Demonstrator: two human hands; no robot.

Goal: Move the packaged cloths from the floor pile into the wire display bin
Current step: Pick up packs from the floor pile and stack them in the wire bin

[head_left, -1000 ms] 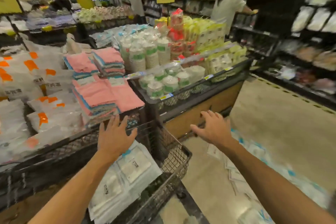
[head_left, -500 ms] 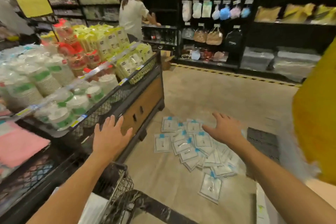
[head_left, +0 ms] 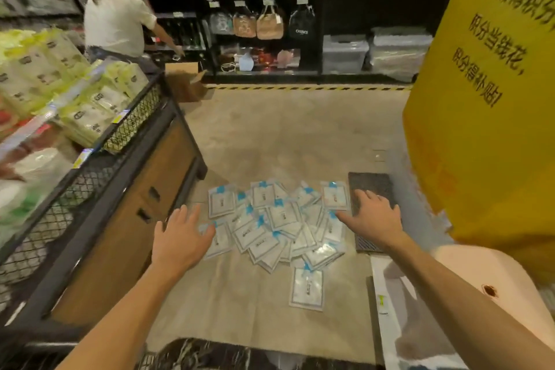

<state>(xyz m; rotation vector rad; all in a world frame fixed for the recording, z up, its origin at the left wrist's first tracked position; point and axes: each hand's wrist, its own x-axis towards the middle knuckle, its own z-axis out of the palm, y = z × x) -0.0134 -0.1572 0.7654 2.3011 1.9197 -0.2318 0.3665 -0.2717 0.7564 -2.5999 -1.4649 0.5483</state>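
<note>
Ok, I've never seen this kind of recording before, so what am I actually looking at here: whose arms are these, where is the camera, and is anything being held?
The camera sits on a person's head and looks forward and down, so the two bare arms belong to its wearer. No robot is involved. The left hand and right hand both reach out with fingers spread, holding nothing. Between them, on the shop floor, lies a loose pile of packaged cloths: flat clear packets with blue tabs, overlapping one another. On the left stands a display stand with wire mesh sides, stocked with goods. A big yellow sign fills the right side. Another person works at the back shelves.
</note>
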